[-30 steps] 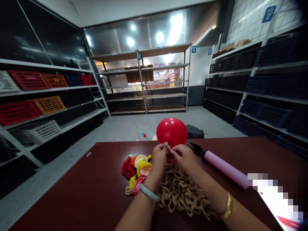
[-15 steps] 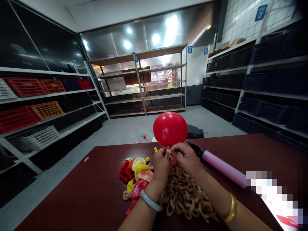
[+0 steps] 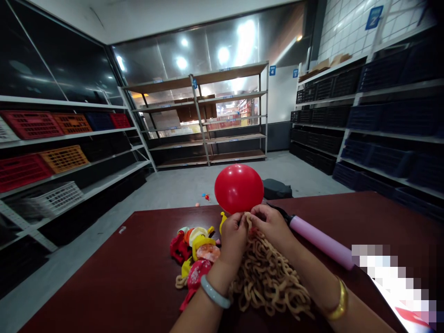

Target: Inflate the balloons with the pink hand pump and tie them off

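Note:
An inflated red balloon (image 3: 239, 188) stands just beyond my fingertips, above the far edge of the table. My left hand (image 3: 236, 236) pinches at the balloon's lower end, though its neck is hidden by the fingers. My right hand (image 3: 270, 226) is closed on a tan cord loop (image 3: 249, 221) right beside the left fingertips. Under and in front of both hands lies a heap of looped tan cord (image 3: 270, 282). Left of my left wrist is a pile of uninflated balloons (image 3: 199, 252) in red, yellow, white and patterned pink.
A pink hand pump (image 3: 322, 242) with a black end lies on the dark red table (image 3: 104, 273), right of my hands. Crates (image 3: 65, 159) fill shelves at the left; dark crates (image 3: 378, 157) stand at the right. A dark bag-like thing (image 3: 277, 188) is on the floor beyond.
The red balloon has shifted a little left and down relative to the hands. My hands stay close together, with the fingers slightly moved at the cord.

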`<state>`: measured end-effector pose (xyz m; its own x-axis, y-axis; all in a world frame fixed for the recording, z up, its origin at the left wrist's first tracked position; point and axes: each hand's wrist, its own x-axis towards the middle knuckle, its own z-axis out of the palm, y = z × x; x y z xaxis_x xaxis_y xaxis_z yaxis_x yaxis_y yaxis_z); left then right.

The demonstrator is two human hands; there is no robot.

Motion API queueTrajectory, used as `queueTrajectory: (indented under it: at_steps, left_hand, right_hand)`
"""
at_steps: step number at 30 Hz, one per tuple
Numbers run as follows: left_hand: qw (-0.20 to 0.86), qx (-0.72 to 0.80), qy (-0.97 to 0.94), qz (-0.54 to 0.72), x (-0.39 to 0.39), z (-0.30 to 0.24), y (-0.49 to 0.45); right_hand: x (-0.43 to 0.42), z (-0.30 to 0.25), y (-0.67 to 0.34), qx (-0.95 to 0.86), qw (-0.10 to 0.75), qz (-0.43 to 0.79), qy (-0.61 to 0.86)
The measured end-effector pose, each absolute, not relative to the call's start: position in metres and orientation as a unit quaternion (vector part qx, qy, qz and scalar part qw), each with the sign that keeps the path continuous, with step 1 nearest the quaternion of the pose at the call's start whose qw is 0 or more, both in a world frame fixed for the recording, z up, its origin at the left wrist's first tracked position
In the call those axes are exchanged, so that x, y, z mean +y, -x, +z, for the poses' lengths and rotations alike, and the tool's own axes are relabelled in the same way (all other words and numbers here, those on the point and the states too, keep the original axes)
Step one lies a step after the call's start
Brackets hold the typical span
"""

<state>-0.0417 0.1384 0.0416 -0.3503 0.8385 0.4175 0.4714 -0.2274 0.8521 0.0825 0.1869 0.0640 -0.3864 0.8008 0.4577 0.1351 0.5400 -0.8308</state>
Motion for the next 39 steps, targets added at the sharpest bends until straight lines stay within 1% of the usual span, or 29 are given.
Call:
queueTrajectory:
  at_steps: [8, 15, 21, 25, 30, 32, 36, 39]
  left_hand:
    - [0.239, 0.534, -0.561, 0.585, 0.145, 0.04, 0.045]
    - [0.354, 0.507, -0.473, 0.628, 0.144, 0.044, 0.043]
    - [0.419, 0.466, -0.397, 0.671, 0.143, 0.048, 0.04]
    - [0.419, 0.464, -0.382, 0.68, 0.14, 0.05, 0.037]
    - [0.396, 0.473, -0.404, 0.675, 0.137, 0.051, 0.036]
    - [0.377, 0.486, -0.415, 0.67, 0.136, 0.05, 0.035]
    - [0.363, 0.478, -0.437, 0.67, 0.137, 0.048, 0.033]
    - [0.355, 0.461, -0.475, 0.66, 0.138, 0.048, 0.033]
  right_hand:
    - [0.189, 0.061, -0.085, -0.759, 0.497, 0.235, 0.349]
    - [0.186, 0.067, -0.088, -0.777, 0.494, 0.248, 0.301]
    - [0.175, 0.066, -0.083, -0.798, 0.495, 0.196, 0.283]
    - [0.176, 0.068, -0.084, -0.797, 0.507, 0.204, 0.258]
    - [0.18, 0.07, -0.088, -0.788, 0.501, 0.256, 0.25]
    - [0.179, 0.071, -0.089, -0.791, 0.501, 0.24, 0.257]
    - [0.174, 0.07, -0.088, -0.792, 0.51, 0.16, 0.295]
    - [0.175, 0.069, -0.087, -0.775, 0.526, 0.16, 0.311]
